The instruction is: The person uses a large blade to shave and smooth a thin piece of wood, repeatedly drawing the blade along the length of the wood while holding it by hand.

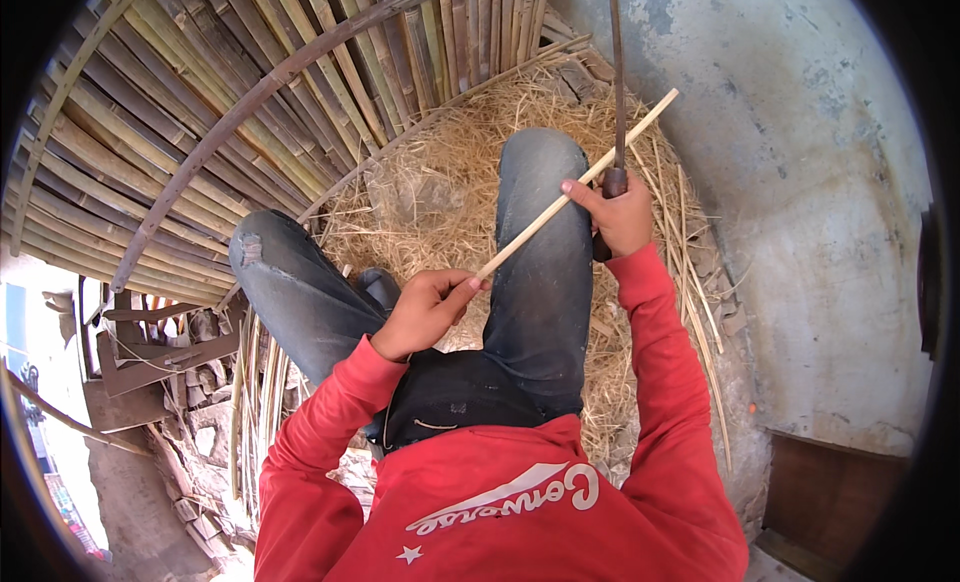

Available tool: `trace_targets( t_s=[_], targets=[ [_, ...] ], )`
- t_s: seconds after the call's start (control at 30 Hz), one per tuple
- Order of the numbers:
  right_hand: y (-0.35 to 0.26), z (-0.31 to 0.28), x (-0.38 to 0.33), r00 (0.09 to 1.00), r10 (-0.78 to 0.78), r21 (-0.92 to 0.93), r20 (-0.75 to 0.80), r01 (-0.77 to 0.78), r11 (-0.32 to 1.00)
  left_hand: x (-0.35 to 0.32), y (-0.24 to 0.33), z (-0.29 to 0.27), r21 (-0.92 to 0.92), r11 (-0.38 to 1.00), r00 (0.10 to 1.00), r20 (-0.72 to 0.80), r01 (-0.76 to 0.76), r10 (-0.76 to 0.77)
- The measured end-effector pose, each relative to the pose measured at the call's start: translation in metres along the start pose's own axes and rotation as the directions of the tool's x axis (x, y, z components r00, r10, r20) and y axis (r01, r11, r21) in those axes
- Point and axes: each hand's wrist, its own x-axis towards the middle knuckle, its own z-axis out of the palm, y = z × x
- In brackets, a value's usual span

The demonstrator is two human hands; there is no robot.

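Note:
A pale, thin bamboo strip (545,214) runs slantwise over my right thigh, its far end up and to the right. My left hand (424,310) is closed, pinching the strip's near end between thumb and fingers. In my right hand (625,217) is a long narrow knife (618,77), its dark handle wrapped by the fingers and its blade pointing away from me. The right thumb presses against the strip, which passes across the knife where handle and blade meet. Whether the blade's edge cuts into the strip cannot be made out.
A slatted bamboo wall (270,112) with a bent cross pole (250,97) fills the far left. Straw-like shavings (440,182) cover the ground around my legs. Loose long strips (690,262) lie right, beside a worn grey-blue wall (810,212). More strips (258,412) lie left.

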Motion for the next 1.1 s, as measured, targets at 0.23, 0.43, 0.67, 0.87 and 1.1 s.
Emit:
trace_targets(
  t_s=[0.23, 0.43, 0.67, 0.87, 1.1],
  targets=[
    [-0.011, -0.003, -0.015, 1.000, 0.018, -0.058, -0.002, -0.018, 0.998, -0.013, 0.011, -0.001, -0.027, 0.997, 0.997, -0.007, 0.073, -0.074],
    [-0.015, 0.000, -0.016, 0.999, 0.051, -0.023, 0.017, -0.051, 0.998, -0.062, 0.007, -0.045, -0.032, 0.981, 0.979, -0.062, 0.193, -0.195],
    [-0.004, -0.001, -0.016, 0.997, 0.073, -0.004, -0.003, -0.073, 0.997, -0.129, 0.002, -0.098, 0.007, 0.945, 0.941, -0.088, 0.328, -0.326],
    [0.002, -0.002, -0.015, 0.997, 0.064, -0.022, -0.052, -0.065, 0.998, -0.171, 0.006, -0.135, 0.160, 0.898, 0.912, -0.107, 0.409, -0.397],
    [-0.006, -0.001, -0.019, 0.991, 0.106, 0.061, -0.084, -0.101, 0.993, -0.176, 0.003, -0.128, 0.334, 0.917, 0.934, -0.342, 0.219, -0.099]
  ],
)
